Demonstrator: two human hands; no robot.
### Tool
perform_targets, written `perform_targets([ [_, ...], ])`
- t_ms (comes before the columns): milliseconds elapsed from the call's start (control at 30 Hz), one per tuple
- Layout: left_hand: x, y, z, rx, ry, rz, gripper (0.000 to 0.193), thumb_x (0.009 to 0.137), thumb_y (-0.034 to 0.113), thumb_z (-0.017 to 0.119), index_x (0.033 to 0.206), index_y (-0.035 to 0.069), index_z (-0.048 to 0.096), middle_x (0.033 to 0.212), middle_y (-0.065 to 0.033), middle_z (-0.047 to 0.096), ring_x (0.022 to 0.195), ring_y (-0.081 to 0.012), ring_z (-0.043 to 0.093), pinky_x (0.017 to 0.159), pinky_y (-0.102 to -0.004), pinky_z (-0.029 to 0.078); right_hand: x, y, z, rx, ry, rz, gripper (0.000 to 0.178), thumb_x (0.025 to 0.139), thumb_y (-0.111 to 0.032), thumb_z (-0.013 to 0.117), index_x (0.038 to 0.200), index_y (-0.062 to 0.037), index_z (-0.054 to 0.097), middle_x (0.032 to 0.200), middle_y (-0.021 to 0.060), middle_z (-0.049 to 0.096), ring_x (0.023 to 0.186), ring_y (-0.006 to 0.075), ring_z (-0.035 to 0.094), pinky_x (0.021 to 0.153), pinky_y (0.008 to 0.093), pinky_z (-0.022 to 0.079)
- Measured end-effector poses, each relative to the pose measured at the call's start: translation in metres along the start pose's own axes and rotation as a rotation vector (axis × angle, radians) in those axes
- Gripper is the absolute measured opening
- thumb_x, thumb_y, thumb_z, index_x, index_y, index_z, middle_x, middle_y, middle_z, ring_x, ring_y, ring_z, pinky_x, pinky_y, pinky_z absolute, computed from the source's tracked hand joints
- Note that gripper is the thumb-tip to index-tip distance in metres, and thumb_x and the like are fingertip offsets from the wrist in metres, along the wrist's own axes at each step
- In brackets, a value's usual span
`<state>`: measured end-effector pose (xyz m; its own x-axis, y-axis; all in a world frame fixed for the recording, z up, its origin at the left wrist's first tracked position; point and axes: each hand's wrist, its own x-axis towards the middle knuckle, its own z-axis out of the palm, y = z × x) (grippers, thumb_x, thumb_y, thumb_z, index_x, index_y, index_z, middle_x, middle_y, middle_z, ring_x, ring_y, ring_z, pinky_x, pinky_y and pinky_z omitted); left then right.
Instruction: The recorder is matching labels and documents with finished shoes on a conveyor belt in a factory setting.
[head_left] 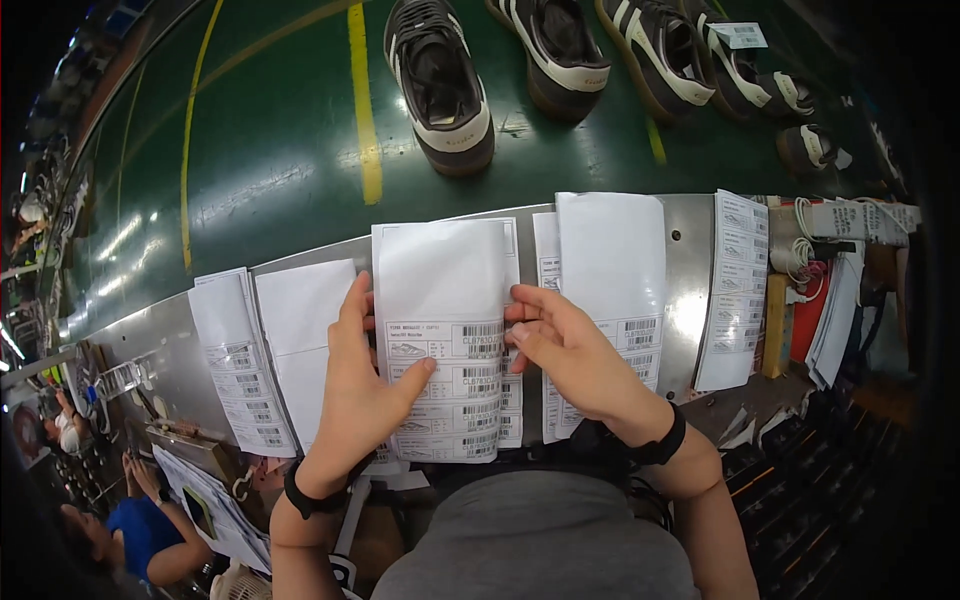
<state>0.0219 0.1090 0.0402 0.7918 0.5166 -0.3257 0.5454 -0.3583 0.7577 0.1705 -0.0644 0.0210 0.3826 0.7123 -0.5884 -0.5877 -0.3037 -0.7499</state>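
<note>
A stack of white label sheets (445,270) printed with barcodes lies in front of me on a metal ledge, its lower end reaching toward my body. Along its left edge is my left hand (365,375), fingers stretched upward and the thumb spread over the printed labels. My right hand (575,355) is at the opposite edge, fingers loosely bent and apart, their tips close to the paper. Whether those tips touch the sheets I cannot tell. More label sheets (511,400) show partly from beneath on the right. Each wrist has a black band.
Other label stacks lie left (240,360), right (610,260) and far right (735,290). Beyond the metal ledge (685,270), a green surface (270,130) with yellow lines bears several dark shoes (445,100). A person in blue (150,535) is at lower left, near papers and a phone.
</note>
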Motion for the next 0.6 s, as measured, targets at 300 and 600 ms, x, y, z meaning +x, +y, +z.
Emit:
perform_targets([
  [300,-0.034,0.003,-0.008,-0.519,-0.175,0.137,0.114,0.071,0.004,0.079,0.152,-0.002,-0.002,0.139,-0.0182,0.041,0.132,-0.0300,0.040,0.105,-0.0409,0.039,-0.037,-0.002,-0.004,0.052,-0.063,-0.271,0.019,0.091,-0.003,0.064,0.109,0.0030,0.060,0.096,0.0055,0.063,0.087,0.0104,0.062,0.077,0.0249,0.052],
  [600,-0.044,0.059,-0.003,-0.823,-0.259,0.224,0.121,0.078,-0.011,0.067,0.148,0.014,-0.027,0.146,-0.0264,0.032,0.132,-0.0347,0.045,0.103,-0.0481,0.046,-0.062,-0.040,-0.005,-0.096,0.248,-0.431,0.010,0.087,-0.004,0.072,0.091,0.0037,0.066,0.083,0.0067,0.068,0.071,0.0090,0.064,0.061,0.0219,0.052],
])
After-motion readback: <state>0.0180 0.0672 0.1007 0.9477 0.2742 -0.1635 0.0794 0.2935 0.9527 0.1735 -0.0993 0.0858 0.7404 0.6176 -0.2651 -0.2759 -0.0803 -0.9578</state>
